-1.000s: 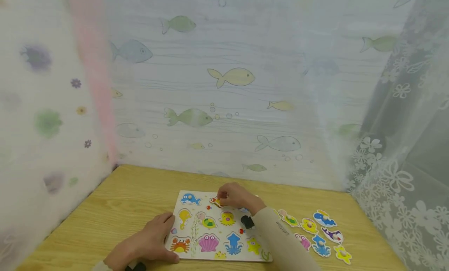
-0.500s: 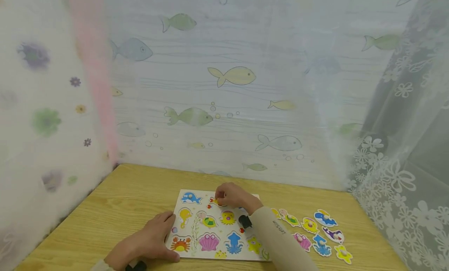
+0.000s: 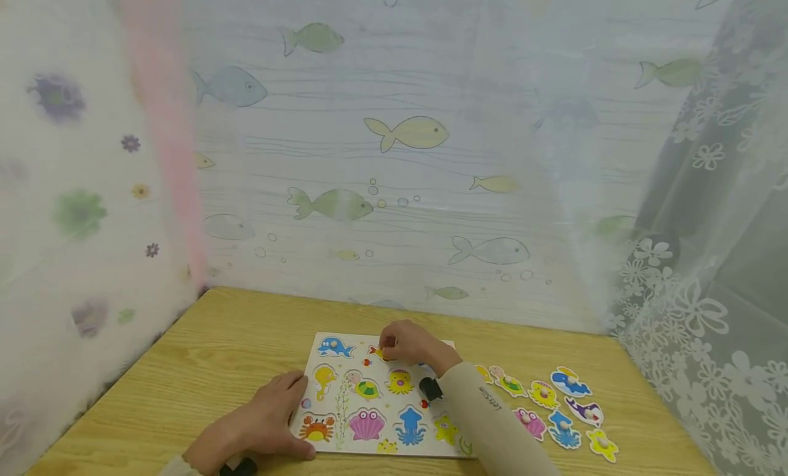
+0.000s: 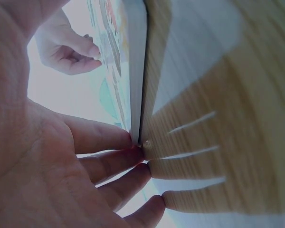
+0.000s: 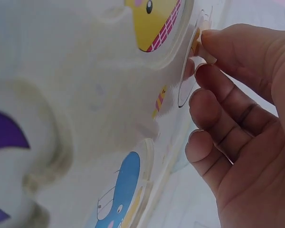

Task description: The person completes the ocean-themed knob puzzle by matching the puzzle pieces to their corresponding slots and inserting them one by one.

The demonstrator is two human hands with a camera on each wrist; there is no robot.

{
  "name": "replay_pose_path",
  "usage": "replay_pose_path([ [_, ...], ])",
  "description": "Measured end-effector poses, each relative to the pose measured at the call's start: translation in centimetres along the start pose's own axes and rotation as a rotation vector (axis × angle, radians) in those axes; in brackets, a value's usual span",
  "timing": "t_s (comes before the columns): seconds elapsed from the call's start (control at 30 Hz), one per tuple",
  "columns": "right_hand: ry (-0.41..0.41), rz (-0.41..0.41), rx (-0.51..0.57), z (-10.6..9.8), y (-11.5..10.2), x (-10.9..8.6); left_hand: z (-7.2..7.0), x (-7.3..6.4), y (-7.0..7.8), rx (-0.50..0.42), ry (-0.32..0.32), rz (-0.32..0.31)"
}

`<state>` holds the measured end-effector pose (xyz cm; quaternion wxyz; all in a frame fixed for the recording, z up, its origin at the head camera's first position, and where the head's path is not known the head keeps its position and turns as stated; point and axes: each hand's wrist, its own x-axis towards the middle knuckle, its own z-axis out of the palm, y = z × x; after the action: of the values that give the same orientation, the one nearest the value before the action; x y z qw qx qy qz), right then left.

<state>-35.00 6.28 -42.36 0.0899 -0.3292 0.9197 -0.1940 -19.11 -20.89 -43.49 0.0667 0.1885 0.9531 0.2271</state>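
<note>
While the spread left hand [image 3: 267, 413] touches the board [image 3: 384, 402], the right [image 3: 411, 343] pinches a piece [image 3: 378, 354] over it.

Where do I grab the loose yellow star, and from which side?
Pinch the star by its knob, probably best from above: it lies flat on the table, the knob sticks up near its middle, and nothing covers it.
</note>
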Motion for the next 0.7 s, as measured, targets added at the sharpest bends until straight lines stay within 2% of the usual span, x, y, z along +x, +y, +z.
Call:
replay_pose_path([
  [0.3,0.001,0.012,0.037,0.1,0.4,-0.1,0.0,0.1,0.2,-0.012,-0.004,-0.001],
  [0.47,0.018,-0.013,0.065,-0.2,0.9,-0.3,-0.2,0.1,0.2,-0.013,-0.013,-0.008],
  [0.7,0.065,-0.063,0.017,-1.1,1.7,-1.9,-0.3,0.0,0.1,-0.01,-0.02,-0.013],
])
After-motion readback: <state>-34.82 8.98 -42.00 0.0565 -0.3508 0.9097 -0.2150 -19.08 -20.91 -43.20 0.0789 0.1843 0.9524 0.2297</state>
